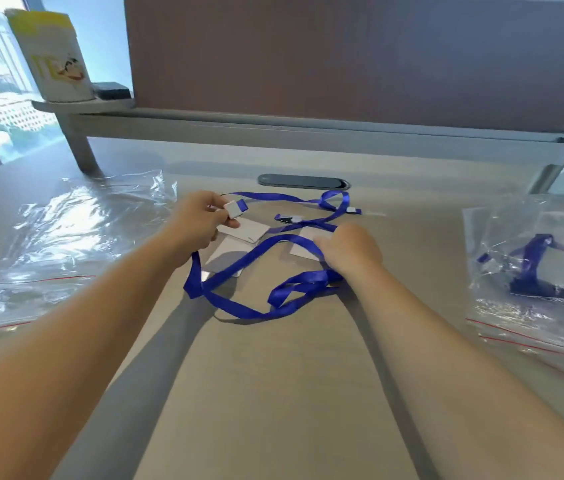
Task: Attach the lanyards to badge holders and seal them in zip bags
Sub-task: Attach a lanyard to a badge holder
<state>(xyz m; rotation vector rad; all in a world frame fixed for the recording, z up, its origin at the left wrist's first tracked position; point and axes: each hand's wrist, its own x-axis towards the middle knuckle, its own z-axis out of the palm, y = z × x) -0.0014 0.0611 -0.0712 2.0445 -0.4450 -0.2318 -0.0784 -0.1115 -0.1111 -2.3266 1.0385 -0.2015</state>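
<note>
I'm pinching the lanyard's [239, 308] white clip end in my left hand [194, 226], fingers curled round it. My right hand [351, 251] is gripping the strap, bunching it. Loose badge holders [245, 229] are lying between my hands, not yet attached. Right of my right hand, one filled bag [537, 268] is looking done; left of my left hand, empty bags [65, 237] are waiting.
</note>
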